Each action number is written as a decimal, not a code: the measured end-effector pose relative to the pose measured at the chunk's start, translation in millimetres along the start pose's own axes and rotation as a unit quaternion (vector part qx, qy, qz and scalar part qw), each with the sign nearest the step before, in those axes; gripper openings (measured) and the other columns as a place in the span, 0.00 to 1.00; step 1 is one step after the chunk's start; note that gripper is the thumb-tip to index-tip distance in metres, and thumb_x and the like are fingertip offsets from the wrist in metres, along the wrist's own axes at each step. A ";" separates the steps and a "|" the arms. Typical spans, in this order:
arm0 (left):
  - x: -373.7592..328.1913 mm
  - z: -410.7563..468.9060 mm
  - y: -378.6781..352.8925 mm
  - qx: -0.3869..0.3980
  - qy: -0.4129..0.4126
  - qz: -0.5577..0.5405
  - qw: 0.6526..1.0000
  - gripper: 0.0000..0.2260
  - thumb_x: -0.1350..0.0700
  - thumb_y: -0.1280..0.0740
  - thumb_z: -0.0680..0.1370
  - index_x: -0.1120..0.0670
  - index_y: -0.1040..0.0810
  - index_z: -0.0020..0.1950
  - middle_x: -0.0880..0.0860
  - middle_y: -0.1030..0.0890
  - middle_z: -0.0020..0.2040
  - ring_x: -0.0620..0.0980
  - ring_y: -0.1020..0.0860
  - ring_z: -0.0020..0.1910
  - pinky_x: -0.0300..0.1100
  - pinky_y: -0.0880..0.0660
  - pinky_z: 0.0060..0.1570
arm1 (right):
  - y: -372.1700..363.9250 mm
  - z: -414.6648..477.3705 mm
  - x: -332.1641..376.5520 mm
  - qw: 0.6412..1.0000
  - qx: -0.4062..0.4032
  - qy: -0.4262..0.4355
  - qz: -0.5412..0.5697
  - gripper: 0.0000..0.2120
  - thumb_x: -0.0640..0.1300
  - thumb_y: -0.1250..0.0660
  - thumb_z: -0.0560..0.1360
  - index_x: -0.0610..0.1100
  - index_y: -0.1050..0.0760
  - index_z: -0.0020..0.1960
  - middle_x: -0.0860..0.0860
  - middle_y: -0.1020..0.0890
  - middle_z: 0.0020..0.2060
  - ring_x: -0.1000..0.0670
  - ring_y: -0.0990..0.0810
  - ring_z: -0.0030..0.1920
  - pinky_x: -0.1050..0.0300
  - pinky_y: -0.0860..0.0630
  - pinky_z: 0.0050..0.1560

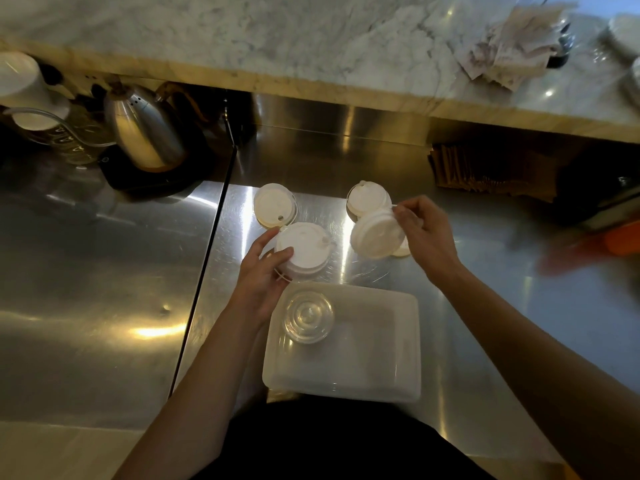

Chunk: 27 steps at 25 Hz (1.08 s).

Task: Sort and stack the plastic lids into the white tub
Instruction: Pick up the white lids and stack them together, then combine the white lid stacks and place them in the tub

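The white tub (398,344) sits on the steel counter right in front of me, with a stack of clear lids (308,318) in its far left corner. Just beyond the tub, my left hand (265,271) grips a stack of white lids (303,249) from its left side. My right hand (424,233) holds a second stack of white lids (375,233), tilted on edge above the counter. Two more white lid stacks rest farther back, one at the left (273,204) and one at the right (367,198). A single lid (401,250) peeks out under my right hand.
A steel kettle (143,129) on a black base stands at the back left, past a seam in the counter (204,258). A marble ledge (277,39) overhangs the back. Brown paper sleeves (491,171) lie at the back right, and something orange (623,239) at the right edge.
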<state>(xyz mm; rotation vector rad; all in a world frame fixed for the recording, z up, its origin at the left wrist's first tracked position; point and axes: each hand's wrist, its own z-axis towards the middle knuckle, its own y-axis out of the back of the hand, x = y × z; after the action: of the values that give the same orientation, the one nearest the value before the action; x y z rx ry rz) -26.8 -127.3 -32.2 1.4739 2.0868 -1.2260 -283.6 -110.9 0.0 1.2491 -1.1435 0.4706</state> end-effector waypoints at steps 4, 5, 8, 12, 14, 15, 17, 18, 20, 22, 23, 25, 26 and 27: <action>3.5 -8.0 -7.1 0.045 -0.021 0.027 0.998 0.28 0.60 0.27 0.71 0.50 0.27 0.71 0.58 0.25 0.67 0.59 0.23 0.64 0.48 0.20 0.51 | -4.1 -13.3 34.8 0.989 0.033 -0.046 0.138 0.07 0.41 0.37 0.80 0.38 0.24 0.51 0.49 0.18 0.45 0.54 0.19 0.43 0.61 0.20 0.37; 4.3 -11.2 -9.0 0.057 -0.025 0.027 0.998 0.29 0.58 0.26 0.70 0.50 0.27 0.70 0.58 0.24 0.68 0.59 0.23 0.65 0.49 0.20 0.53 | -7.0 -17.4 39.7 0.986 0.040 -0.062 0.153 0.06 0.40 0.37 0.80 0.38 0.24 0.51 0.50 0.19 0.43 0.55 0.19 0.41 0.64 0.21 0.34; 6.3 -22.8 -14.0 0.078 -0.037 0.036 0.996 0.30 0.56 0.26 0.68 0.49 0.26 0.70 0.56 0.24 0.68 0.57 0.23 0.65 0.50 0.20 0.56 | -16.3 -28.4 40.2 0.983 0.041 -0.100 0.151 0.06 0.40 0.36 0.79 0.39 0.23 0.51 0.50 0.19 0.42 0.52 0.20 0.44 0.59 0.19 0.36; 14.6 -37.0 -13.1 0.073 -0.054 0.073 0.993 0.34 0.49 0.23 0.65 0.48 0.26 0.70 0.54 0.24 0.69 0.57 0.24 0.67 0.53 0.22 0.59 | -27.5 -47.8 33.0 0.982 0.057 -0.128 0.126 0.06 0.42 0.38 0.79 0.42 0.23 0.49 0.45 0.18 0.46 0.47 0.19 0.47 0.55 0.19 0.43; 19.9 -43.3 -12.5 0.065 -0.049 0.079 0.994 0.34 0.47 0.23 0.64 0.46 0.25 0.69 0.54 0.24 0.68 0.58 0.25 0.66 0.53 0.21 0.58 | -30.6 -58.4 30.7 0.978 0.060 -0.149 0.135 0.06 0.42 0.39 0.80 0.43 0.24 0.51 0.45 0.19 0.49 0.47 0.19 0.49 0.57 0.19 0.42; 22.7 -46.3 -12.0 0.062 -0.045 0.081 0.994 0.32 0.47 0.23 0.64 0.46 0.24 0.68 0.54 0.24 0.68 0.58 0.24 0.66 0.52 0.20 0.56 | -30.4 -63.8 30.0 0.973 0.059 -0.165 0.148 0.07 0.43 0.40 0.81 0.43 0.24 0.52 0.46 0.20 0.50 0.48 0.20 0.49 0.58 0.20 0.41; 28.4 -52.2 -12.1 0.057 -0.036 0.081 0.994 0.28 0.49 0.24 0.67 0.45 0.23 0.67 0.55 0.23 0.67 0.58 0.24 0.65 0.48 0.20 0.51 | -28.7 -75.0 26.5 0.963 0.059 -0.192 0.178 0.07 0.44 0.41 0.81 0.43 0.26 0.53 0.49 0.22 0.49 0.50 0.21 0.48 0.58 0.19 0.40; 30.7 -54.2 -12.2 0.054 -0.030 0.080 0.995 0.26 0.51 0.25 0.69 0.45 0.23 0.67 0.55 0.22 0.66 0.58 0.23 0.64 0.47 0.20 0.49 | -28.2 -80.1 23.5 0.961 0.059 -0.197 0.184 0.07 0.44 0.41 0.82 0.43 0.26 0.54 0.50 0.22 0.49 0.50 0.21 0.48 0.56 0.18 0.40; 36.7 -58.9 -13.8 0.045 -0.019 0.079 0.996 0.20 0.55 0.28 0.75 0.46 0.22 0.66 0.55 0.22 0.65 0.57 0.22 0.63 0.45 0.21 0.47 | -25.3 -92.2 15.4 0.962 0.050 -0.199 0.181 0.07 0.43 0.40 0.81 0.43 0.26 0.54 0.48 0.22 0.51 0.48 0.22 0.52 0.51 0.17 0.46; 44.1 -61.9 -14.8 0.043 -0.012 0.072 0.996 0.17 0.54 0.30 0.77 0.49 0.22 0.66 0.55 0.22 0.66 0.57 0.23 0.64 0.48 0.21 0.51 | -22.8 -104.5 7.3 0.961 0.047 -0.198 0.190 0.07 0.43 0.40 0.81 0.43 0.25 0.53 0.47 0.21 0.51 0.47 0.21 0.53 0.48 0.17 0.49; 48.5 -64.9 -16.4 0.049 -0.010 0.064 0.997 0.17 0.53 0.30 0.77 0.51 0.22 0.66 0.55 0.22 0.66 0.58 0.23 0.65 0.49 0.21 0.53 | -21.6 -110.8 2.8 0.958 0.046 -0.199 0.202 0.06 0.43 0.39 0.81 0.43 0.25 0.52 0.48 0.21 0.49 0.48 0.21 0.52 0.48 0.17 0.49; 58.5 -71.5 -20.2 0.050 -0.012 0.062 0.997 0.17 0.53 0.30 0.77 0.53 0.22 0.66 0.55 0.21 0.64 0.57 0.23 0.63 0.48 0.22 0.53 | -19.8 -122.2 -6.3 0.954 0.038 -0.203 0.217 0.05 0.44 0.37 0.80 0.44 0.24 0.51 0.48 0.20 0.47 0.47 0.20 0.52 0.50 0.17 0.48; 63.9 -75.1 -22.2 0.039 -0.011 0.070 0.997 0.16 0.55 0.30 0.77 0.53 0.22 0.65 0.54 0.20 0.62 0.55 0.22 0.61 0.47 0.22 0.51 | -19.2 -127.4 -11.7 0.954 0.031 -0.206 0.217 0.05 0.45 0.37 0.80 0.45 0.24 0.51 0.48 0.20 0.48 0.47 0.20 0.52 0.51 0.17 0.47; 69.1 -77.9 -23.5 0.026 -0.010 0.077 0.997 0.15 0.57 0.31 0.77 0.53 0.22 0.64 0.54 0.20 0.60 0.54 0.21 0.58 0.46 0.22 0.49 | -18.5 -132.3 -17.2 0.953 0.023 -0.211 0.217 0.05 0.45 0.37 0.80 0.45 0.24 0.51 0.48 0.20 0.49 0.47 0.20 0.53 0.52 0.17 0.47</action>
<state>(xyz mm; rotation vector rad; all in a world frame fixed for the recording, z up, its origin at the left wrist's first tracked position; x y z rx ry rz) -60.0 -26.5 -21.3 1.6047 1.9021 -1.2382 -220.9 7.9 -10.6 1.1665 -1.7995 0.5715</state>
